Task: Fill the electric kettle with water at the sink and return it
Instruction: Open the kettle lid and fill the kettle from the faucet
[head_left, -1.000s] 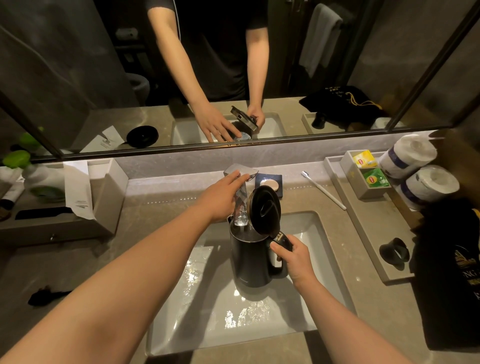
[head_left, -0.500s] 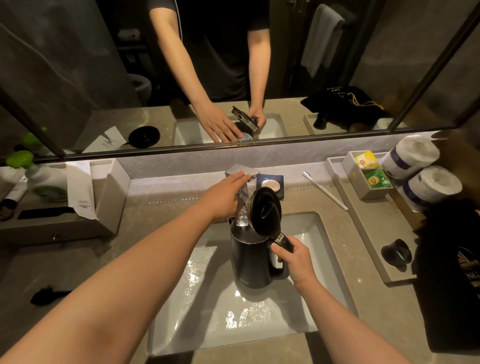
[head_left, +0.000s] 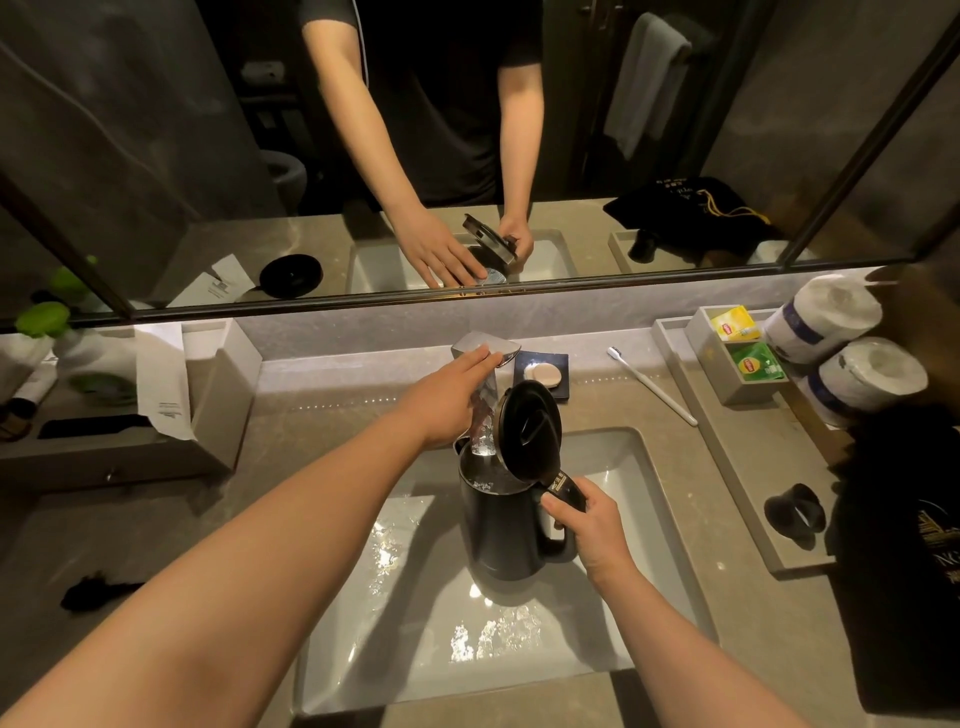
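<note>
Dark matte kettle (head_left: 501, 530) gripped by right hand (head_left: 589, 525); left hand (head_left: 447, 397) flat on faucet (head_left: 485, 347).

The only marks I can nearly read are the red-and-yellow Lipton-style logos on the yellow tea packet (head_left: 731, 323) and green tea packet (head_left: 754, 362) right of the sink (head_left: 649, 499); print on my kettle handle (head_left: 561, 486) is too small
</note>
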